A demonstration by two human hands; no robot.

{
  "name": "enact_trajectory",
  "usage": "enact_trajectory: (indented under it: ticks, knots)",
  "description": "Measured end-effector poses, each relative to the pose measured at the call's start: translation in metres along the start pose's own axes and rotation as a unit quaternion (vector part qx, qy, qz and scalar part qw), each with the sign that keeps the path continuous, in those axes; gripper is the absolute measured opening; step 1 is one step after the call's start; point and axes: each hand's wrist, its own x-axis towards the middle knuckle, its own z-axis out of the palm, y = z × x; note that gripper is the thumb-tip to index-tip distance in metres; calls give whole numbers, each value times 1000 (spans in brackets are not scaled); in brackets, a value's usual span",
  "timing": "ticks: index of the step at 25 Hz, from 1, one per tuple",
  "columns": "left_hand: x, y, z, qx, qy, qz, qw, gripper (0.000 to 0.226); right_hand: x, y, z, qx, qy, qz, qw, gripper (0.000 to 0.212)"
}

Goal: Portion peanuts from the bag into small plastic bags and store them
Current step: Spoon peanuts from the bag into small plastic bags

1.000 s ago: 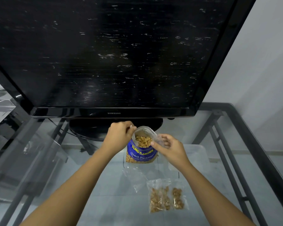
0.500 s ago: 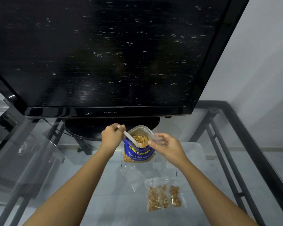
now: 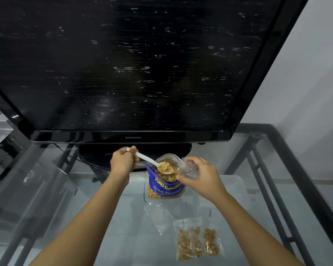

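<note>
A blue bag of salted peanuts (image 3: 164, 187) stands open on the glass table (image 3: 123, 237). My left hand (image 3: 123, 160) grips a white plastic spoon (image 3: 148, 160); its bowl, heaped with peanuts, is lifted just above the bag's mouth. My right hand (image 3: 200, 176) holds a small clear plastic bag (image 3: 186, 167) open beside the spoon, at the big bag's right edge. Two small filled bags of peanuts (image 3: 197, 241) lie nearer to me on the right. An empty clear bag (image 3: 158, 215) lies flat in front of the blue bag.
A large black television (image 3: 133, 64) on a round base (image 3: 96, 154) stands right behind the bag. The table's dark metal frame (image 3: 296, 169) runs along the right. A clear lidded container (image 3: 235, 185) shows beneath the glass.
My left hand has drawn the spoon up out of the blue bag with a load of peanuts. My right hand has brought the small clear bag closer to the spoon.
</note>
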Motion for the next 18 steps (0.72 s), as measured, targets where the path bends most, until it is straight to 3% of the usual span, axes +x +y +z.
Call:
enact_trajectory:
  ticks: [5, 8, 11, 13, 14, 16, 18]
  knots:
    - [-3, 32, -4, -47, -16, 29, 998, 16, 6, -9, 7, -34, -2, -13, 999, 55]
    - [-24, 50, 5, 64, -48, 122, 989, 19, 4, -16, 17, 37, 18, -10, 999, 51]
    - [-61, 66, 19, 231, -83, 317, 916, 21, 2, -21, 29, 127, 72, 6, 989, 45]
    - [-79, 77, 23, 266, -80, 421, 863, 22, 2, -22, 32, 172, 99, 16, 980, 41]
    - [-83, 82, 22, 256, -60, 449, 854, 22, 1, -22, 32, 190, 105, 20, 976, 40]
    - [-77, 91, 16, 179, 4, 432, 884, 21, 0, -20, 28, 219, 110, 33, 969, 40]
    - [-62, 89, 7, 101, 48, 360, 926, 21, -1, -13, 25, 244, 119, 52, 961, 42]
